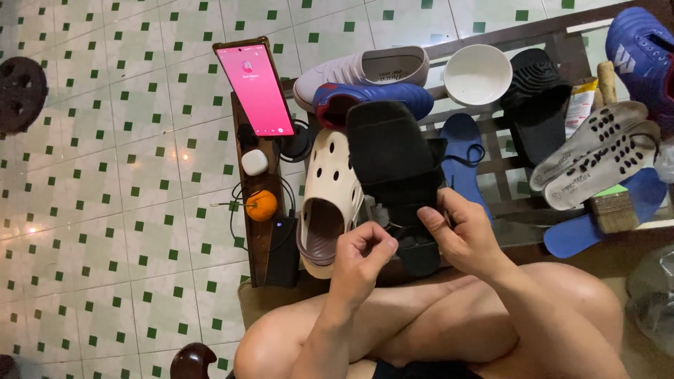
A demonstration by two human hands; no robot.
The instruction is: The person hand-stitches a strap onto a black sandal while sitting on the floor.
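My right hand (463, 235) grips a black sandal (393, 161) by its heel end and holds it up, sole toward me, over a low table. Just left of it, my left hand (361, 256) is curled with thumb and fingers pinched together near the sandal's heel; whether it holds anything small I cannot tell. A cream clog (330, 196) with round holes lies right beside the sandal, under my left hand. Behind the sandal sits a blue sport shoe (379, 98), partly hidden by it. My crossed bare legs fill the bottom of the view.
A phone (254, 88) with a pink screen leans upright at the left, with a white earbud case (254, 162), an orange (261, 205), cables and a black power bank (283, 253) below it. Further back and right: white sneaker (365, 70), white bowl (477, 74), black slide (537, 98), perforated insoles (597, 151), blue insoles, brush (614, 210).
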